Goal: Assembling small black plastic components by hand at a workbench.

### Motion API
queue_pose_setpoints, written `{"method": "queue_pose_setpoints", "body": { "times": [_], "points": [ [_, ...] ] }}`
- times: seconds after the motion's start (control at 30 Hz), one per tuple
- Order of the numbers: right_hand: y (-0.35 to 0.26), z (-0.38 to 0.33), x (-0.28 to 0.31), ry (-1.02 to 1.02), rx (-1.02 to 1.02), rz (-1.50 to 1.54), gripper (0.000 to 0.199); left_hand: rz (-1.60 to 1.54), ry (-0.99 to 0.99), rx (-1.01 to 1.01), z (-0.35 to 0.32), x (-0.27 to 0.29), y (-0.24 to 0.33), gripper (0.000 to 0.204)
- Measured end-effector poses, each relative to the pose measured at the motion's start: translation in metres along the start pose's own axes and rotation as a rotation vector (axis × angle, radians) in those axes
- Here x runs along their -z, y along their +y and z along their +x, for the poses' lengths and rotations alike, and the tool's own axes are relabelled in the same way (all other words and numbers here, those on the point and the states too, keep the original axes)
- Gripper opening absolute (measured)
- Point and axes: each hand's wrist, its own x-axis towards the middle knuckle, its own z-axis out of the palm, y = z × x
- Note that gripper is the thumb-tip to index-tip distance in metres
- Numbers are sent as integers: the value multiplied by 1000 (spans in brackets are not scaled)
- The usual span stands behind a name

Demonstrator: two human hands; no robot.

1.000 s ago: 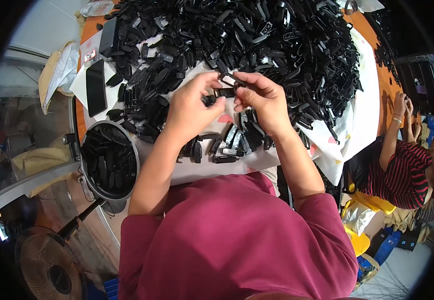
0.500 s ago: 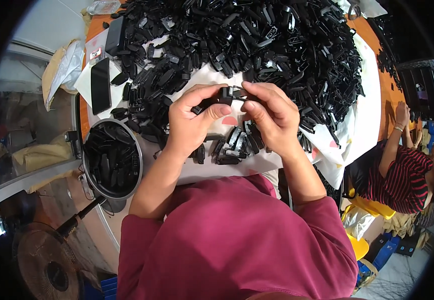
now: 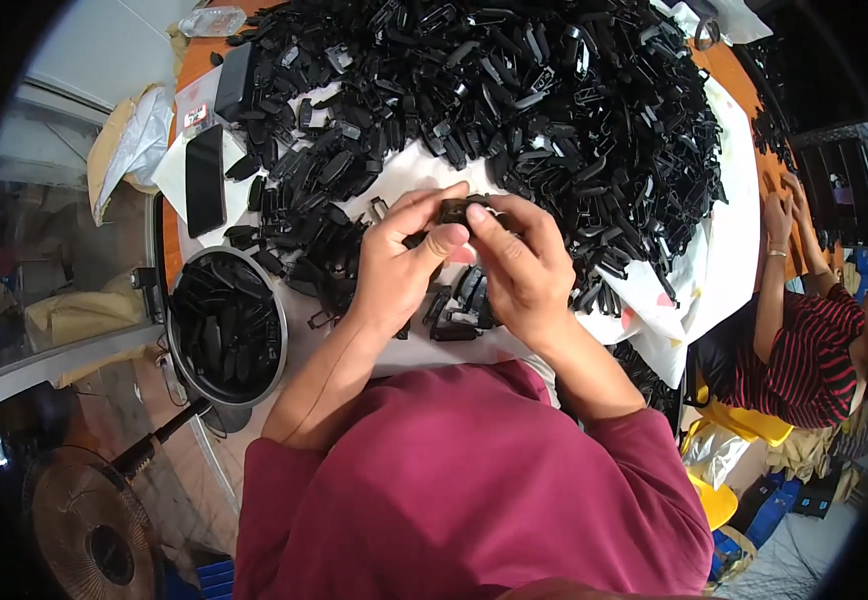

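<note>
My left hand (image 3: 402, 262) and my right hand (image 3: 517, 268) meet above the table's near edge, both pinching one small black plastic part (image 3: 457, 211) between fingertips and thumbs. A few loose black parts (image 3: 454, 312) lie on the white sheet (image 3: 714, 270) just under my hands. Beyond them a big heap of black plastic parts (image 3: 514, 90) covers most of the table.
A round metal bowl (image 3: 228, 325) filled with black parts sits to my left. A dark phone (image 3: 205, 180) lies at the far left of the table. Another person in a striped shirt (image 3: 799, 350) works at the right. A fan (image 3: 89, 530) stands on the floor lower left.
Both hands have drawn slightly nearer to me and turned the small black part between the fingers; the thumbs now press closer together over it.
</note>
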Motion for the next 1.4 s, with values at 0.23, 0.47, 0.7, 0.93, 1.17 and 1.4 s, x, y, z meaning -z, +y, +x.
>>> {"method": "queue_pose_setpoints", "body": {
  "times": [0.23, 0.47, 0.7, 0.93, 1.17, 1.4],
  "points": [
    [-12, -1, 3, -306, -522, 637, 23, -147, -101, 202, -19, 32, 1, 26],
    [97, 49, 22, -449, -132, -600, 23, 1418, 579, -187, -57, 119, 55, 21],
    [109, 56, 14, -544, -97, -678, 15, 1734, 578, -301, -54, 142, 40, 29],
    [80, 41, 6, -91, -618, 296, 34, 1203, -320, -378, 23, 14, -53, 22],
    [58, 19, 27, -14, -1072, 957, 21, 1270, -294, -48, 59, 8, -84, 29],
    [31, 12, 24, -41, -1065, 1311, 16, 205, -145, 143, 16, 4, -39, 30]
  ]
}}
